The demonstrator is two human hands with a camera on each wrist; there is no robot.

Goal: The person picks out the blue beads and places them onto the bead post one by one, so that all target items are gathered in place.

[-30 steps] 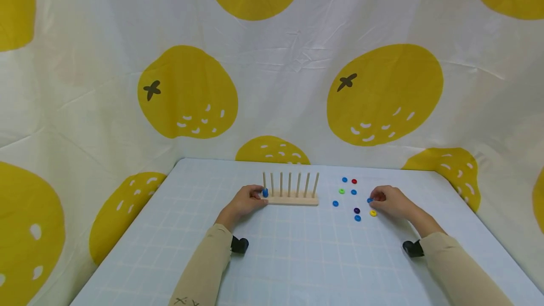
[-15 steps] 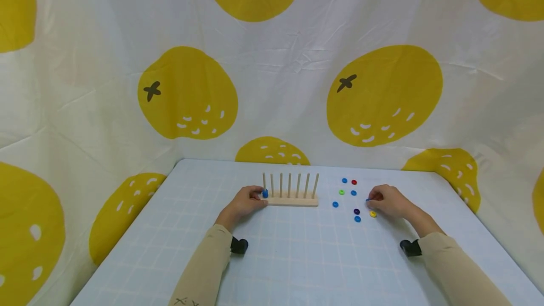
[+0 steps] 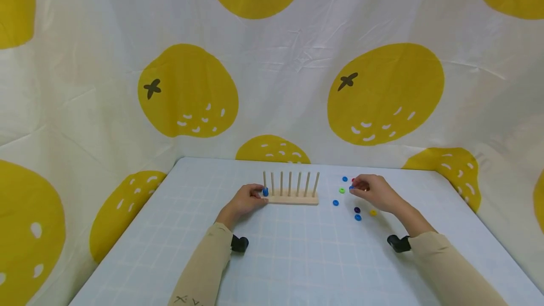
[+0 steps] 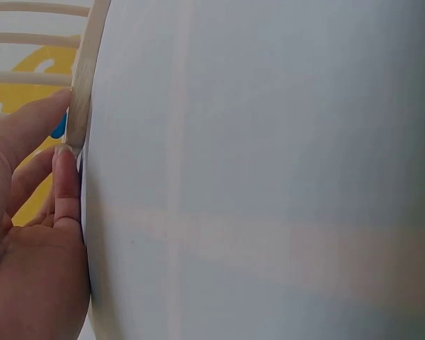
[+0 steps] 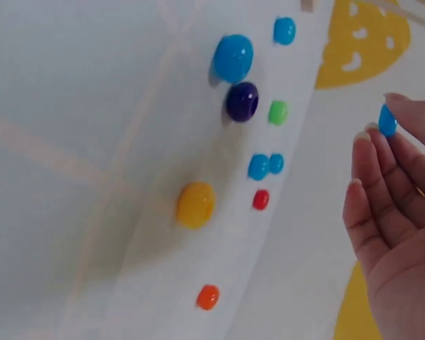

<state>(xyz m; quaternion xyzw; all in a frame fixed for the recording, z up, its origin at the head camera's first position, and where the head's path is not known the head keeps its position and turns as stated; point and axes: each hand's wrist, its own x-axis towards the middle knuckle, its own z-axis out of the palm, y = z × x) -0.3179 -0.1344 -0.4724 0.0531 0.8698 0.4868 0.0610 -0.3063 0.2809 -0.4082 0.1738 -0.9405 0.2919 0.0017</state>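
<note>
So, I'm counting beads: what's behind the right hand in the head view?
Past the right hand, a red bead partly shows; anything squarely behind is covered. The right wrist view reveals an orange bead, probably hidden there.

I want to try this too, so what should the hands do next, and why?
I'd probably carry the blue bead left toward the leftmost peg. The right hand pinches it above the table, the left hand holds that end of the wooden rack, and blue already shows at that peg's foot.
</note>
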